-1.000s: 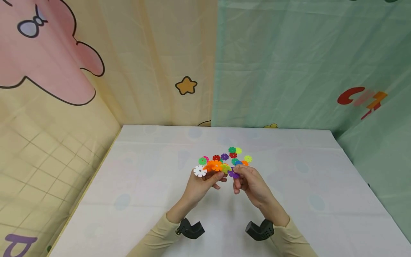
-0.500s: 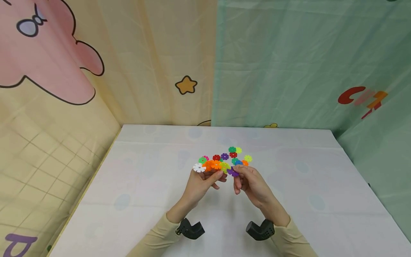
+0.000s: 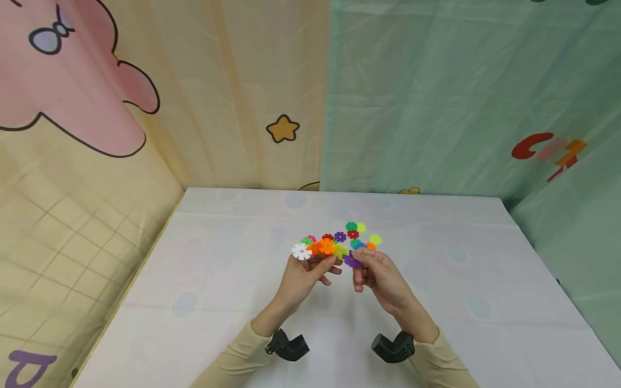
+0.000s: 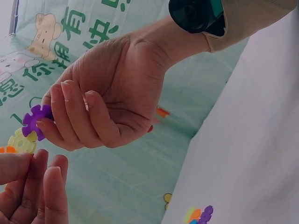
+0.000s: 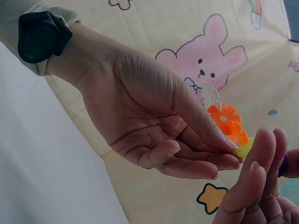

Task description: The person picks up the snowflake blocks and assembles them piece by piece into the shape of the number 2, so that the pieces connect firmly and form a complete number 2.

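Note:
My left hand [image 3: 306, 275] pinches a chain of flower-shaped interlocking discs between thumb and fingers. The chain runs from a white disc [image 3: 302, 251] through orange discs [image 3: 327, 246] to a yellow-green disc [image 3: 341, 251] by the thumb tip. A purple disc [image 4: 37, 122] is pinched by my right hand [image 3: 383, 277]. In the left wrist view, its edge meets the rim of the yellow-green disc [image 4: 22, 141]. The right wrist view shows the purple disc mostly hidden behind fingers. Both hands are raised over the table, fingertips close together.
Loose discs lie on the white-covered table [image 3: 218, 280] just beyond the hands, among them a red disc [image 3: 352, 234], a green disc [image 3: 351, 226] and a yellow disc [image 3: 375, 239]. Curtains stand behind the table's far edge. Each wrist carries a black camera [image 3: 393, 346].
The chain's white end has tipped up slightly, and the purple disc has shifted a touch left against the yellow-green one. Both hands keep their grips and stay almost in place.

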### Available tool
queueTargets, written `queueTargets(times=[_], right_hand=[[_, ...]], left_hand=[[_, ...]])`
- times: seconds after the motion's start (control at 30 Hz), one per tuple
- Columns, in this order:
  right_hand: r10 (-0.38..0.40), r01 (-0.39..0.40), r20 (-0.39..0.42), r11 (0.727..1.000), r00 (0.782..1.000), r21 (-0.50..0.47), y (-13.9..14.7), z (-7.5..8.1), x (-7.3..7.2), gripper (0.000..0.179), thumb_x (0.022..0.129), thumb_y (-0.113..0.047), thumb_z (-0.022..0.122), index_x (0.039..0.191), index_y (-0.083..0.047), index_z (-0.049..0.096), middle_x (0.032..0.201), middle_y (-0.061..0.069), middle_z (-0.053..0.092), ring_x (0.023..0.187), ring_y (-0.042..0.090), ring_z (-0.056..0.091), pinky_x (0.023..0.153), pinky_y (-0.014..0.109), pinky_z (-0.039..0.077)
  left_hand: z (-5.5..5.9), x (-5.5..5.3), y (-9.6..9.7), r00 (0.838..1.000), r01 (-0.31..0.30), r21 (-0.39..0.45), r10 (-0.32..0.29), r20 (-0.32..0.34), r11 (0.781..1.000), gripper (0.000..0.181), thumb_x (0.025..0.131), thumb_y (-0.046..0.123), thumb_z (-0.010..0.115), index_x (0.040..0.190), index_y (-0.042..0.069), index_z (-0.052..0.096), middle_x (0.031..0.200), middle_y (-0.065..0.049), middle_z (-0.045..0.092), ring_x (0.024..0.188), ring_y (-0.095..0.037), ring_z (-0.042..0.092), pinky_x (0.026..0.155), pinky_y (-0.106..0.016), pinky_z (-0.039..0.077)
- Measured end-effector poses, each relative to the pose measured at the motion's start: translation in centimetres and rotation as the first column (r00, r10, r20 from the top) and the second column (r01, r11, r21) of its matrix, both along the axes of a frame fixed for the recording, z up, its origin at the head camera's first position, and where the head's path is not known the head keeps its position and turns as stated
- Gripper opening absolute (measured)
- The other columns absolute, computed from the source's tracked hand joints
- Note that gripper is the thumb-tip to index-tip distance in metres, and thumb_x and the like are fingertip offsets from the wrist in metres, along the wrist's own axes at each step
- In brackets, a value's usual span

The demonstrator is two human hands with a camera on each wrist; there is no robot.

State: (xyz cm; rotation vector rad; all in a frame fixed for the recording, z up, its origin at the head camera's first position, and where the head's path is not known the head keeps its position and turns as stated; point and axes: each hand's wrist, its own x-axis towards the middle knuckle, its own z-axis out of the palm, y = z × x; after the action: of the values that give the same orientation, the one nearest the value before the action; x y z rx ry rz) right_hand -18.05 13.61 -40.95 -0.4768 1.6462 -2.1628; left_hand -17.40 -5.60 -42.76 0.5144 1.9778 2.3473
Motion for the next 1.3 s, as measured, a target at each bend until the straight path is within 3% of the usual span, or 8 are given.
queueTargets(times=[0.33,1.0,1.17,1.3], right_hand=[[-0.027,0.027,-0.009,0.998,1.000,0.054,0.1,0.1,0.0,0.028,0.100,-0.024,0.049,0.078,-0.008,0.055,0.059,-0.001,0.057,0.052,0.012,0.055,0.054,0.021,0.048],[-0.041,0.051,-0.068,0.986,0.997,0.156,0.2,0.1,0.0,0.025,0.100,-0.022,0.050,0.085,-0.003,0.055,0.060,0.003,0.057,0.054,0.015,0.056,0.055,0.026,0.047],[-0.053,0.063,-0.063,0.986,0.997,0.156,0.3,0.1,-0.2,0.025,0.100,-0.022,0.050,0.085,-0.002,0.055,0.061,0.003,0.057,0.054,0.015,0.055,0.056,0.026,0.047],[-0.072,0.078,-0.055,0.988,0.996,0.133,0.5,0.0,-0.4,0.026,0.100,-0.023,0.051,0.084,-0.003,0.055,0.061,0.003,0.057,0.054,0.014,0.055,0.055,0.024,0.048]], left_hand=[[0.2,0.1,-0.1,1.000,0.006,0.024,-0.006,-0.006,1.000,0.022,0.092,0.007,0.062,0.111,-0.005,0.059,0.097,-0.026,0.066,0.079,-0.025,0.069,0.059,-0.027,0.056],[-0.2,-0.3,-0.2,1.000,-0.028,0.020,0.027,0.013,0.999,0.023,0.092,0.006,0.062,0.112,-0.005,0.058,0.096,-0.018,0.068,0.078,-0.024,0.069,0.058,-0.026,0.055],[-0.8,-0.9,-0.6,0.999,-0.038,-0.054,0.039,0.013,0.998,0.024,0.093,0.011,0.062,0.111,-0.005,0.059,0.098,-0.018,0.068,0.080,-0.023,0.069,0.060,-0.028,0.056],[-2.1,-2.4,-1.4,0.998,-0.051,-0.185,0.058,0.032,0.981,0.029,0.093,0.020,0.064,0.108,-0.005,0.064,0.098,-0.018,0.069,0.084,-0.027,0.068,0.064,-0.031,0.057]])
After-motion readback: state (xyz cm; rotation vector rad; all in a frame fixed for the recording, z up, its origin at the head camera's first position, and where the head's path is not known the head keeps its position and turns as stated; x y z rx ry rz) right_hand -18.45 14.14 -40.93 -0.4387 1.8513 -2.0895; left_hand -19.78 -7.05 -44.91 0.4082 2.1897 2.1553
